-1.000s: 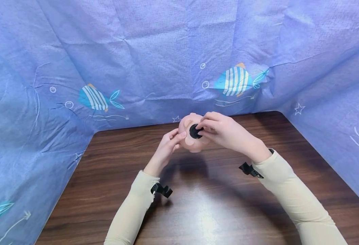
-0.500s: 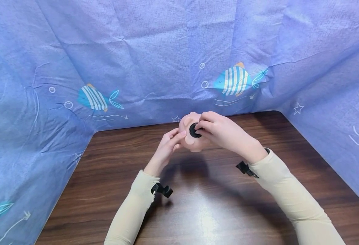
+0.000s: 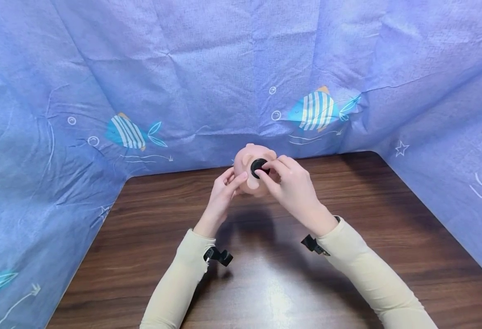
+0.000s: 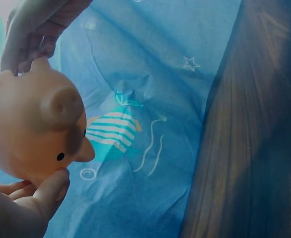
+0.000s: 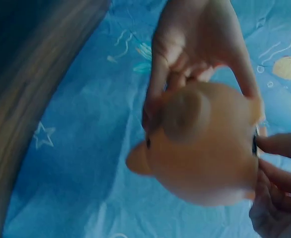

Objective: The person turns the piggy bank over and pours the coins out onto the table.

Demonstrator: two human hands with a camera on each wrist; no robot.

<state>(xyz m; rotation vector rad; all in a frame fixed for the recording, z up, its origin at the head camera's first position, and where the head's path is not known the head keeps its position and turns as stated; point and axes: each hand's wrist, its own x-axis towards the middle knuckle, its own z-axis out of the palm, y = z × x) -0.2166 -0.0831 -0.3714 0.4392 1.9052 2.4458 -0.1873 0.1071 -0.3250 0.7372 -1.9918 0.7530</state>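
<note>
A pink piggy bank (image 3: 257,150) is held up above the table with its belly and feet facing the head camera. My left hand (image 3: 220,196) grips its side, thumb on the belly edge. In the belly sits a round black plug (image 3: 256,167), which my right hand (image 3: 300,188) pinches between thumb and fingers. The left wrist view shows the snout (image 4: 63,106) and an ear (image 4: 85,150) of the pig. From the right wrist, only a dark sliver of the plug (image 5: 255,145) is visible beside the fingers.
The dark wood-grain table (image 3: 150,219) lies beneath both arms. A blue fish-print cloth (image 3: 208,68) hangs close behind it and along both sides. Each wrist wears a black strap with a small mount (image 3: 223,257).
The piggy bank has shifted slightly up and left. My right hand has turned about the plug, its wrist and forearm swinging left and down. My left hand keeps its grip.
</note>
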